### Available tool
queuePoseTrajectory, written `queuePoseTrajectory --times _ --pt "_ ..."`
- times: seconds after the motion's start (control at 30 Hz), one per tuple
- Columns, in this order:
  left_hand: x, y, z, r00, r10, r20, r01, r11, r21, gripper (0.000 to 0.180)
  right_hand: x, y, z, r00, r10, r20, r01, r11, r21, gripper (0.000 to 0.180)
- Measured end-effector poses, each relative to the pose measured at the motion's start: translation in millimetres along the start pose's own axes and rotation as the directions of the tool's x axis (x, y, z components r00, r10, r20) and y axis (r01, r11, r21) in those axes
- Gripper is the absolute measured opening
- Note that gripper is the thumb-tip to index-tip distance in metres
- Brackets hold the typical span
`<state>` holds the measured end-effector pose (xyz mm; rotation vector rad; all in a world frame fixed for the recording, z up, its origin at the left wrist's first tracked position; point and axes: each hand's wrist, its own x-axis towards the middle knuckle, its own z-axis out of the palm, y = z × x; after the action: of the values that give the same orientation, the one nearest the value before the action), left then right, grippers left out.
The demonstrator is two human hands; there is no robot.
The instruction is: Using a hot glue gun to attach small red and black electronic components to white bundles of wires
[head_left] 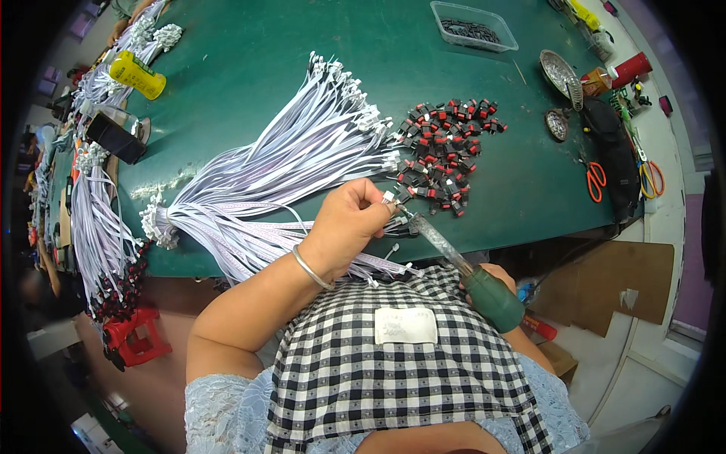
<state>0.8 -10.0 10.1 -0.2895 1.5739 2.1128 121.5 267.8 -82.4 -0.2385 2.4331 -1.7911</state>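
Note:
My left hand point(349, 219), with a bangle on its wrist, pinches a small white connector point(389, 197) between thumb and fingers. My right hand point(495, 277) is partly hidden behind the green handle of a soldering iron point(493, 299), which it grips. The iron's metal barrel slants up and left, its tip close to the connector; whether they touch I cannot tell. Under and left of my left hand lies a large bundle of white flat cables point(261, 163), tied at its left end and fanned out. Beyond my fingers is a heap of small black and red switch-like parts point(442, 151).
A clear tub point(473, 32) of dark small parts stands at the far side of the green table point(249, 45). Metal dishes point(560, 72) and orange-handled scissors point(597, 181) lie right. A phone point(116, 138), yellow bottle point(138, 75) and more cable bundles are left. Another person's hand point(117, 30) shows far left.

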Motion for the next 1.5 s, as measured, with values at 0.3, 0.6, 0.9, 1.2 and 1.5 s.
queuePoseTrajectory --times 0.3,0.6,0.9,1.2,1.5 --pt "2 -4 0 1.000 -0.004 -0.027 0.005 0.999 0.032 0.012 21 -38 6 0.985 -0.159 -0.066 0.150 0.981 -0.126 0.017" --pt "5 -9 -1 0.999 0.015 -0.036 -0.013 0.999 0.045 0.012 20 -39 3 0.998 -0.006 0.055 0.020 0.965 -0.263 0.019" --pt "0 -7 -4 0.999 0.023 0.028 -0.025 0.997 0.075 0.012 62 -88 23 0.982 0.062 -0.180 0.050 0.829 0.556 0.028" --pt "-17 9 -5 0.992 -0.039 0.116 0.032 0.998 0.054 0.010 122 -117 65 0.994 0.035 -0.105 -0.007 0.968 0.251 0.029" --pt "-19 2 -17 0.967 0.192 0.168 -0.188 0.981 -0.040 0.018 119 -128 69 0.983 0.164 -0.076 -0.133 0.940 0.315 0.015"
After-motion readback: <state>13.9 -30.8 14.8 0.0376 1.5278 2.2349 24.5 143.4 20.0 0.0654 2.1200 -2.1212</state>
